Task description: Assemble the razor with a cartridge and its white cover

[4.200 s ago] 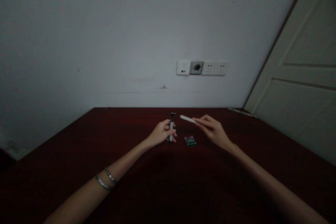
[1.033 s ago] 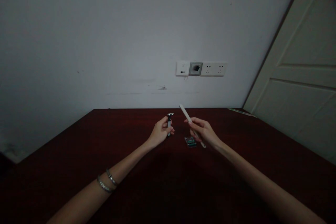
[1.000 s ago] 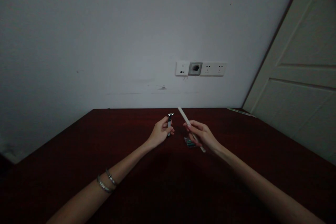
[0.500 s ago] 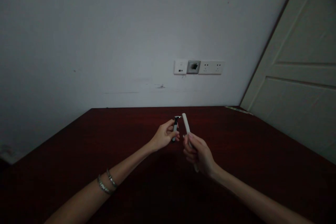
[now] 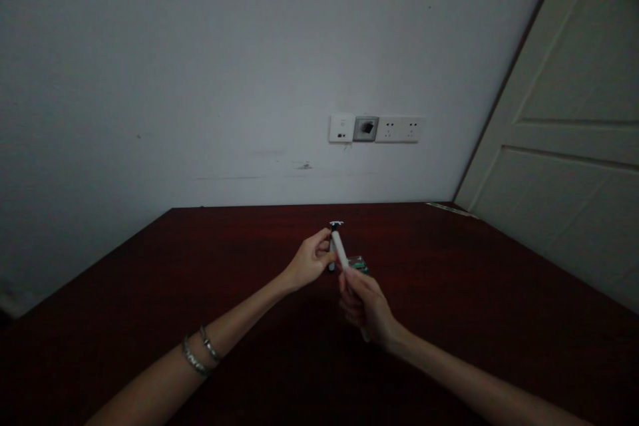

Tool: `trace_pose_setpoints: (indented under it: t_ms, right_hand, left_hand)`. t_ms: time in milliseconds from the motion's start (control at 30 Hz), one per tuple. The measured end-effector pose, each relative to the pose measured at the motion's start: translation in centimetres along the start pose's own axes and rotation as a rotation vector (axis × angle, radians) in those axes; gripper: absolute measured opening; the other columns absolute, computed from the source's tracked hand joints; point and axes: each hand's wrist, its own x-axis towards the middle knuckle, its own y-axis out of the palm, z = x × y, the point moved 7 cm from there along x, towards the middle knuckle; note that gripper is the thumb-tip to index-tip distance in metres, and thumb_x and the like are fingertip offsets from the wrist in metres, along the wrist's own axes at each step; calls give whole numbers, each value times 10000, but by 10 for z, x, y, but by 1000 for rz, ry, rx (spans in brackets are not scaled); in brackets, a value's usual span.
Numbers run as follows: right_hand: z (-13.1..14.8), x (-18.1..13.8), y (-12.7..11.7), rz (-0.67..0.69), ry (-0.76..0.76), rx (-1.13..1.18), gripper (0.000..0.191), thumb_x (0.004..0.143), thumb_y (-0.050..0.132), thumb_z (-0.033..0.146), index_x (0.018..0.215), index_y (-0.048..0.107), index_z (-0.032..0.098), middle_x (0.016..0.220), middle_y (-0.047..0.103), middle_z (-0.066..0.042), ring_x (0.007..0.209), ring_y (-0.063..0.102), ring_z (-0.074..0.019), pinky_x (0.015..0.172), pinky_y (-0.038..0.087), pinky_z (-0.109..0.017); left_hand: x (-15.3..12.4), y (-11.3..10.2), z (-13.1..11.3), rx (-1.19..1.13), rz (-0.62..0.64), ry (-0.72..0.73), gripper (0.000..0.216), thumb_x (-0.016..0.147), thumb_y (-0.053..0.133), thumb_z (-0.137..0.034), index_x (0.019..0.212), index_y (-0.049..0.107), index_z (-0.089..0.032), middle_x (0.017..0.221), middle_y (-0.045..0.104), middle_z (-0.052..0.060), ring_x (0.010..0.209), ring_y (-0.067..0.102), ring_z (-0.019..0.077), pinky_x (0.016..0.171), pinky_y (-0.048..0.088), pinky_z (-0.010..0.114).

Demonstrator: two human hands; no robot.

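Observation:
My left hand (image 5: 308, 262) is closed round a small razor-like tool (image 5: 334, 229), black and silver, held upright with its head on top. My right hand (image 5: 365, 303) grips a long white stick (image 5: 341, 251), angled up and away so that its far tip meets the tool just below the head. A small clear packet with green contents (image 5: 358, 263) lies on the dark red table (image 5: 200, 279) right behind my right hand, partly hidden by it. Two metal bangles (image 5: 198, 354) circle my left forearm.
A grey wall rises behind the table's far edge, with a row of white sockets and a grey plate (image 5: 374, 128). A cream door (image 5: 569, 166) stands at the right. A thin light strip (image 5: 446, 208) lies at the table's far right corner.
My right hand drew back toward me and swung the white stick from pointing left to pointing forward, its tip now against the tool. The left hand stayed nearly in place.

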Motion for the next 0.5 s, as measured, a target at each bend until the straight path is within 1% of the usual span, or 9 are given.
trace_pose_setpoints:
  t_ms: [33, 67, 200, 233, 333, 400, 500]
  right_hand:
    - [-3, 0, 1, 8, 27, -4, 378, 746, 563, 522, 655, 433, 179, 440, 241, 110, 344, 155, -19, 316, 103, -142]
    - [-3, 1, 1, 13, 21, -4, 377, 748, 562, 522, 656, 435, 178, 440, 242, 110, 346, 155, -19, 317, 106, -142]
    - [16, 5, 4, 4, -138, 33, 351, 752, 573, 492, 665, 447, 177, 439, 223, 116, 349, 122, -15, 318, 102, -139]
    - [17, 5, 5, 3, -137, 38, 351, 747, 578, 492, 664, 446, 178, 437, 223, 117, 348, 120, -15, 315, 99, -138]
    - [6, 5, 8, 16, -14, 27, 372, 732, 581, 517, 658, 442, 180, 430, 233, 115, 341, 141, -18, 309, 98, -137]
    - [3, 5, 9, 24, 1, 26, 377, 731, 577, 525, 659, 443, 180, 428, 232, 115, 339, 146, -19, 309, 106, -137]
    - [13, 7, 7, -11, -142, 56, 360, 741, 575, 506, 663, 441, 182, 430, 224, 119, 341, 117, -16, 311, 110, -136]
  left_hand:
    - [0, -1, 0, 1, -11, 6, 230, 723, 617, -225, 877, 464, -147, 690, 561, -3, 609, 568, 105, 584, 433, 217]
    - [1, -2, 0, -1, -16, 5, 232, 723, 617, -223, 879, 463, -147, 688, 561, -3, 610, 568, 106, 587, 435, 218]
    - [1, -2, 1, 3, 13, -8, 232, 727, 616, -232, 876, 465, -139, 690, 554, -5, 614, 562, 99, 601, 437, 215]
    - [1, -1, 0, 8, 18, 4, 223, 727, 613, -223, 873, 467, -139, 698, 552, -6, 620, 558, 95, 600, 433, 209]
    - [1, -2, -2, 16, 6, 48, 193, 728, 590, -177, 875, 470, -144, 708, 546, -9, 626, 544, 88, 586, 419, 195]
    - [2, -2, -2, 19, 6, 46, 186, 728, 581, -167, 874, 468, -145, 705, 547, -7, 625, 545, 93, 589, 421, 201]
    - [1, -1, -2, 24, 27, 37, 199, 727, 596, -195, 873, 475, -137, 715, 546, 1, 639, 551, 101, 610, 430, 214]
